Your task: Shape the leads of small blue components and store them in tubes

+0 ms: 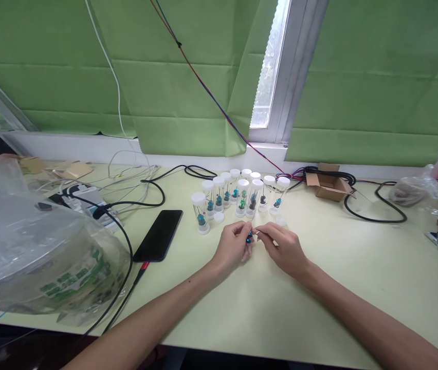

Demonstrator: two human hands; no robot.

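My left hand (235, 242) is closed around a small shiny blue piece (249, 237), which shows partly between the fingers. A thin wire-like stem seems to rise from it. Close against it, my right hand (283, 245) is pinched at thumb and forefinger; what it grips is too small to make out. Just beyond both hands stand several clear tubes with white caps (198, 198), holding small blue, green or dark pieces on thin stems. A loose white cap (219, 218) lies by the tubes, and another pale cap (281, 220) lies behind my right hand.
A black phone (159, 235) with a cable plugged in lies left of my hands. A large plastic bag (49, 257) fills the left side. Black cables, a small open cardboard box (329, 186) and a crumpled clear bag (415, 190) sit along the back and right of the table.
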